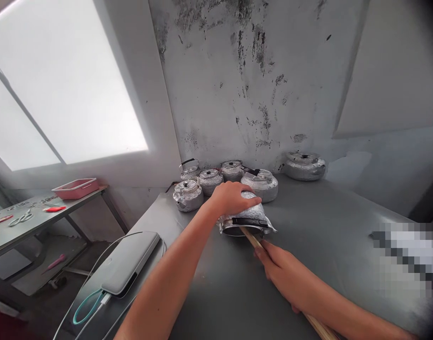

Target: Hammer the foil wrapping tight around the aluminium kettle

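A hammered silver kettle (253,211) lies tipped over on the grey table, its open mouth turned toward me and its black handle across the rim. My left hand (233,197) is closed over the top of its body. In my right hand (278,264) is a wooden stick (250,237), gripped along its length. The stick's far end goes into the kettle's mouth, where its tip is hidden. Behind my left hand stands a wide lidded kettle (266,186), close to the tipped one.
Several more silver kettles (188,196) stand along the wall, one larger kettle (304,166) further right. A grey power bank (131,264) with cables lies at the table's left edge. A side table at left holds a pink basket (76,189) and scissors (21,218).
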Motion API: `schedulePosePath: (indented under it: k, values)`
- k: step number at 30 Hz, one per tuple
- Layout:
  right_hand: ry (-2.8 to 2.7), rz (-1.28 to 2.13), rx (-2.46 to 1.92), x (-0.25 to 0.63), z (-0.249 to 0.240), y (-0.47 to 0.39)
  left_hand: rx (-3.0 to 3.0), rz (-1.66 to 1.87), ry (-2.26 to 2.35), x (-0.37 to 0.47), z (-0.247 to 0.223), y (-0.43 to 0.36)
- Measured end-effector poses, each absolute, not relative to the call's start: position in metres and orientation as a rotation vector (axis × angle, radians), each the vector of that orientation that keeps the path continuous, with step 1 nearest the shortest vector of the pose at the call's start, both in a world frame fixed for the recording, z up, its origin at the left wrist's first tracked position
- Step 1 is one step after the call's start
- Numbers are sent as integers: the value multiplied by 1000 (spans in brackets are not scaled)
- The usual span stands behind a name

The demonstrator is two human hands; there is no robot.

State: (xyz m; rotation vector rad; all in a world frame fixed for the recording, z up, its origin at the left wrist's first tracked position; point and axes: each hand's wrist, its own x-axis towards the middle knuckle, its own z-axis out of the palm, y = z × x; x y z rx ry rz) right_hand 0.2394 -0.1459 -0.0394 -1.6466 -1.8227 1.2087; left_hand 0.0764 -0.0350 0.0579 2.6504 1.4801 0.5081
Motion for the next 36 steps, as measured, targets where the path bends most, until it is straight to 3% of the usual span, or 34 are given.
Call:
schedulePosePath:
  k: [23, 36]
  values:
    - [-1703, 1367, -1642, 236, -40, -147, 2657, 531, 1479, 76, 56, -34]
    - [-1672, 1295, -1576, 233, -39, -148, 2684, 529, 1480, 77, 56, -34]
